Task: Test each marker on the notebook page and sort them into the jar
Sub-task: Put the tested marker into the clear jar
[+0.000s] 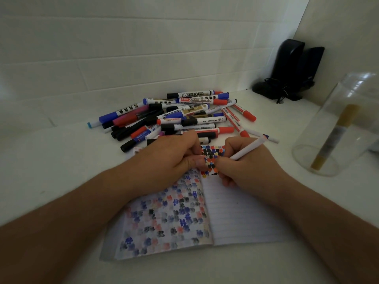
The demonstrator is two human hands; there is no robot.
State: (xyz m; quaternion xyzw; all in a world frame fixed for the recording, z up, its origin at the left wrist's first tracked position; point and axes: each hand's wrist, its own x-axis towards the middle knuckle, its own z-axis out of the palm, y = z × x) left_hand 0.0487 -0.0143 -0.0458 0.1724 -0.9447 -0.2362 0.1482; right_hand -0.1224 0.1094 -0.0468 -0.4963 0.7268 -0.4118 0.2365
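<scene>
An open lined notebook (235, 212) lies on the white table, its pages dotted with coloured test marks. My right hand (246, 167) grips a white marker (249, 149) with its tip down among the marks at the top of the right page. My left hand (174, 154) rests curled at the top of the notebook beside the marks; its fingers may pinch something small, which I cannot make out. A pile of several markers (176, 115) lies behind the hands. A clear jar (320, 160) at the right holds one gold-capped marker (336, 136).
Two black speakers (291, 68) with cables stand in the back right corner against the white tiled wall. The white table (51, 171) stretches out to the left of the notebook.
</scene>
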